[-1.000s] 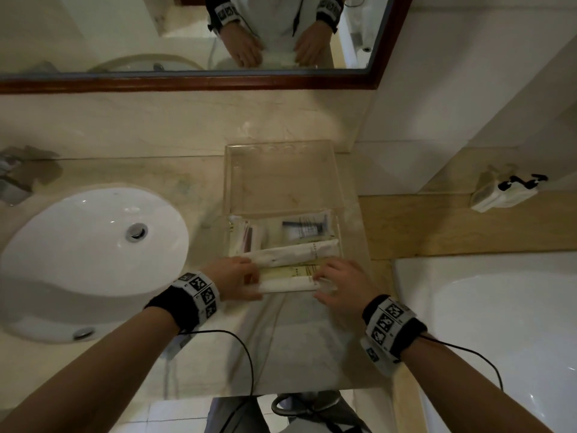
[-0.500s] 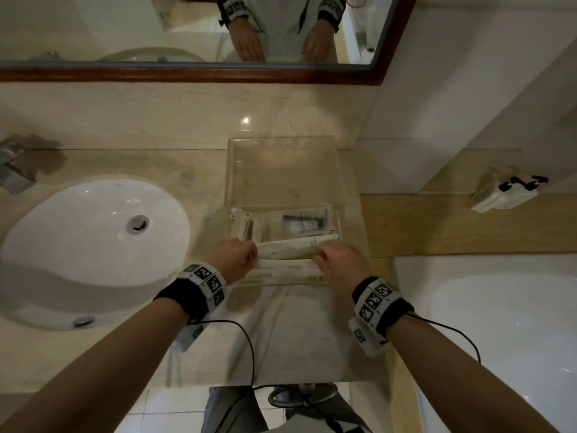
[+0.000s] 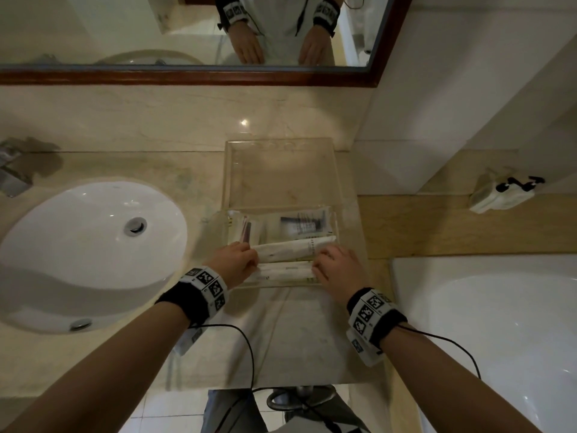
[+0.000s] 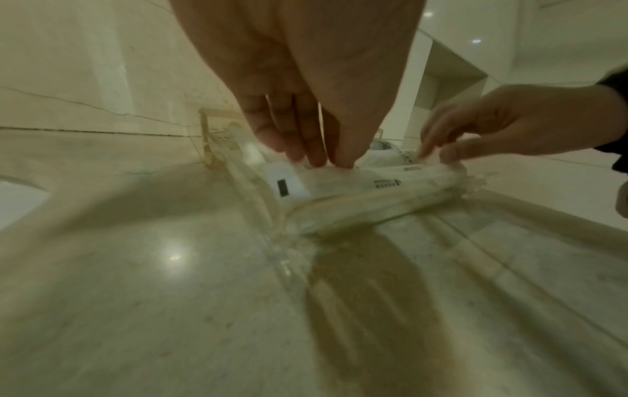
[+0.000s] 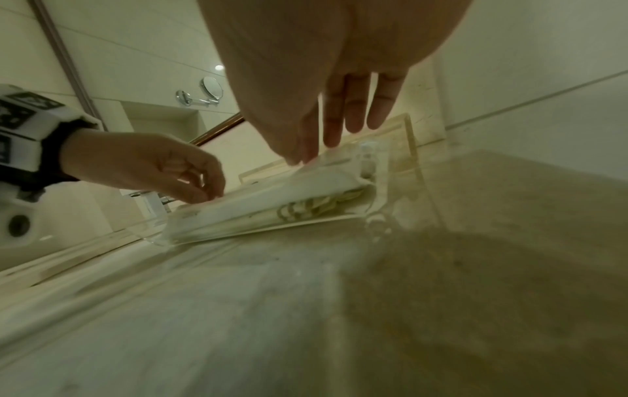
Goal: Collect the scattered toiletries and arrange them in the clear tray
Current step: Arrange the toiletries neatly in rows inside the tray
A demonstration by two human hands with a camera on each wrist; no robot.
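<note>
The clear tray [image 3: 279, 141] stands on the marble counter against the back wall. Its near half holds a see-through packet with a dark item [image 3: 299, 225], a long white packet [image 3: 290, 249] and, along the front wall, another long white packet [image 3: 285, 271]. My left hand [image 3: 240, 260] pinches the left end of that front packet [image 4: 343, 182] and my right hand [image 3: 332, 264] pinches its right end [image 5: 271, 193], thumb against fingertips. The packet lies low inside the tray, seen through the clear wall [image 4: 251, 193]. The tray's far half is bare.
A white sink [image 3: 78, 245] with a faucet [image 3: 12, 173] lies left of the tray. A bathtub [image 3: 499, 323] is at the right, with a small white device [image 3: 499, 195] on its ledge. A mirror [image 3: 187, 29] hangs above, and the counter's front edge [image 3: 281, 382] is near me.
Both hands have moved away from me with the front packet, from the counter just before the tray into the tray's near end. The head view has tilted slightly.
</note>
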